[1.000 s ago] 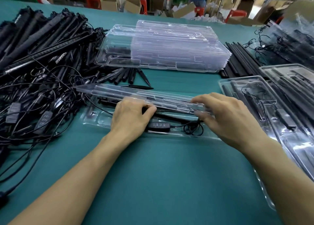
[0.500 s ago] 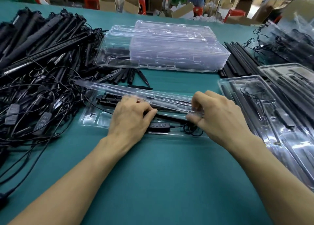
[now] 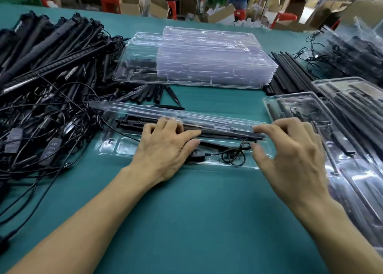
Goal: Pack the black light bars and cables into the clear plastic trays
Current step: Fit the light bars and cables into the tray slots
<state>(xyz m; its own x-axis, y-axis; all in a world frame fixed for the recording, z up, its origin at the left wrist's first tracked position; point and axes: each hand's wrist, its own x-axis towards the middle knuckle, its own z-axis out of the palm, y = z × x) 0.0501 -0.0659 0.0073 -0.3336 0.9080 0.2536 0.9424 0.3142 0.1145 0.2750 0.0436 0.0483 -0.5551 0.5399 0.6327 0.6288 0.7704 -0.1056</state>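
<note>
The clear plastic tray [image 3: 112, 149] is laid across the green worktop [image 3: 207, 211] just in front of both hands, its long axis running left to right. Its lid [image 3: 145, 112] is raised at a slant over the far side. A black light bar [image 3: 132, 122] is seated along the far channel, parallel to that axis. The thin cable [image 3: 234, 157] is coiled in the near recess, beside its small inline switch [image 3: 196, 154].

The left hand [image 3: 165, 147] is laid flat on the bar near its middle, fingers straight, nothing gripped. The right hand [image 3: 290, 155] is held at the tray's right end, half open, thumb apart from loosely curled fingers. Nothing is pinched, and contact with the lid's edge cannot be told.

That edge lies at the right fingertips, so this hand is judged nearer for closing the lid. The tray is thin, glossy moulded plastic. The bar is matt, slender and straight.
</note>
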